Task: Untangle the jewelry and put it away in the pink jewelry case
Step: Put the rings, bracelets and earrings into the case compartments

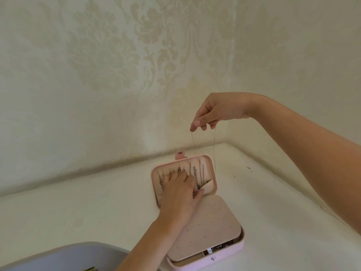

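Fingertips of the right hand (pixel 214 112) pinch a thin chain (pixel 214 145) dangling above the open pink jewelry case (pixel 230 259) on the white surface (pixel 78 216), while the left hand (pixel 179 190), fingers together, presses the lid pocket (pixel 207 187).

Grey tub (pixel 64 255), damask wallpaper (pixel 121 61)

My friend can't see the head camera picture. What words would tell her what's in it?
A right hand dangles a thin chain above an open pink jewelry case on a white surface, while the left hand reaches into the lid's pocket among hanging necklaces. A grey bin sits bottom left.
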